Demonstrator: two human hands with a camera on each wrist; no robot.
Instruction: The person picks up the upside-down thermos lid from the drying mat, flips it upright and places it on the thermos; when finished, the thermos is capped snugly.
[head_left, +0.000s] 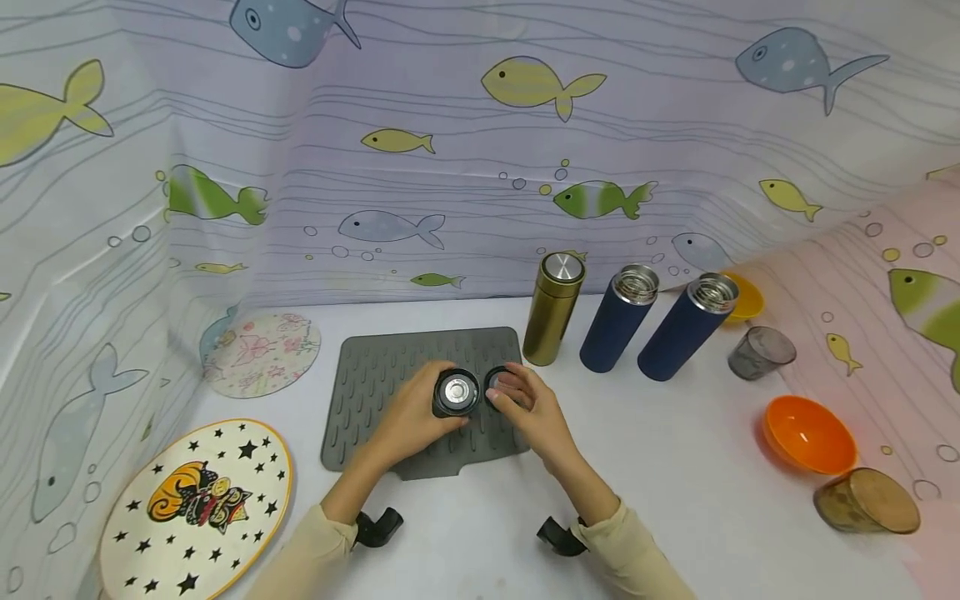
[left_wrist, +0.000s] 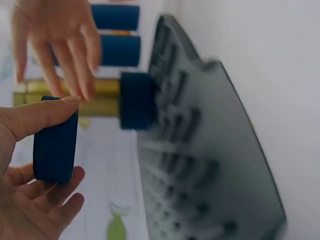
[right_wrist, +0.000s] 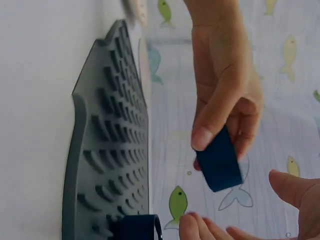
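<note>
My left hand (head_left: 416,412) holds a dark blue flask lid (left_wrist: 56,145) above the grey ribbed mat (head_left: 420,354), thumb on one side and fingers on the other. The held lid's silver inner face (head_left: 457,392) is turned up in the head view. A second blue lid (left_wrist: 137,100) rests on the mat to the right. Over that one hovers my right hand (head_left: 528,404), its thumb and fingers apart with nothing between them; in the head view it partly covers the lid. Two navy flasks (head_left: 618,321) without lids and a gold capped flask (head_left: 553,312) stand behind.
On the right are a grey cup (head_left: 760,353), an orange bowl (head_left: 810,433), a brown glass (head_left: 866,502) and a yellow bowl (head_left: 745,298). To the left lie an oval starred plate (head_left: 262,492) and a round patterned mat (head_left: 262,354). A fish-print curtain (head_left: 450,183) encloses the table.
</note>
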